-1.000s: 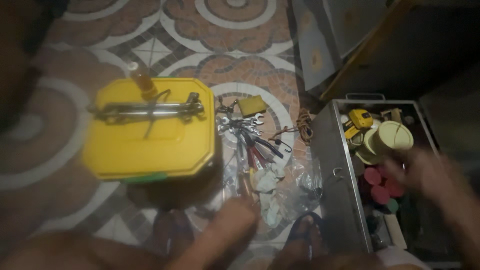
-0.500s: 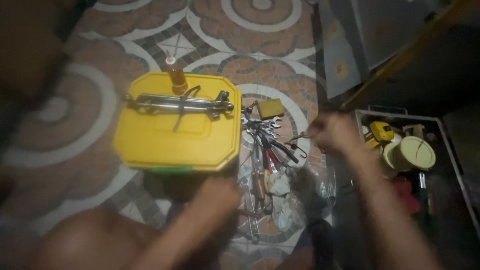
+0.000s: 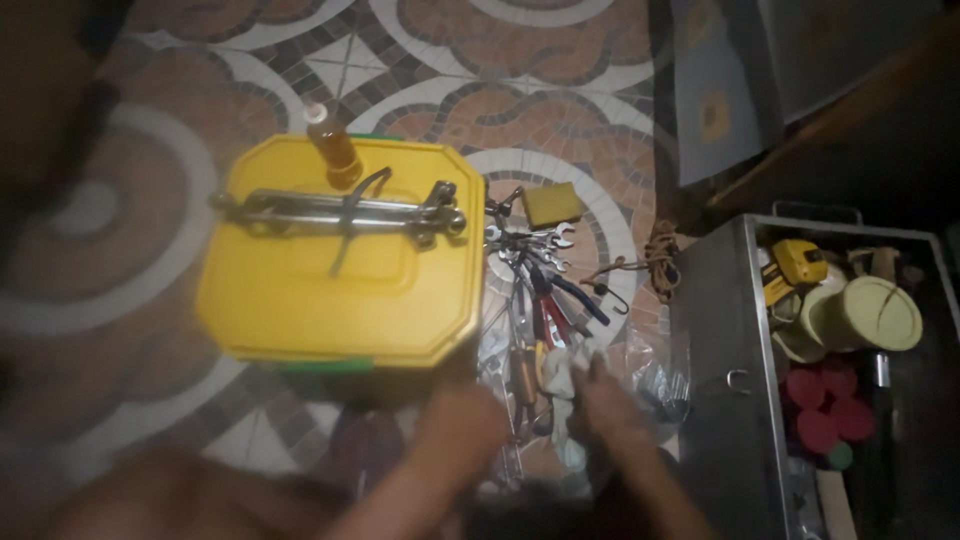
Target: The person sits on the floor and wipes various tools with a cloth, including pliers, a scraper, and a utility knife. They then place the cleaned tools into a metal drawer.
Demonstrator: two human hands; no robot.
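On the patterned tile floor (image 3: pixel 560 110), between a yellow lidded box (image 3: pixel 340 270) and an open metal toolbox (image 3: pixel 725 330), both blurred hands, left hand (image 3: pixel 455 425) and right hand (image 3: pixel 610 410), are reaching at a crumpled white rag (image 3: pixel 560 375) lying among the pliers (image 3: pixel 550 310), its cloth probably soft, light and best pinched at a fold, fingers' state impossible to tell.

My left hand (image 3: pixel 455 425) motion-blurred, fingers not separable; can't tell if it grips anything. My right hand (image 3: pixel 615 415) smeared too, fingertips at white rag (image 3: pixel 558 375), contact unclear. Both forearms run off bottom edge. Tool pile (image 3: pixel 535 285) dim, single tools hard to make out. Metal box (image 3: pixel 725 350) cut by right and bottom edges, contents in shadow. Top-left corner dark blur, unreadable. Plastic bag (image 3: pixel 655 370) barely visible.
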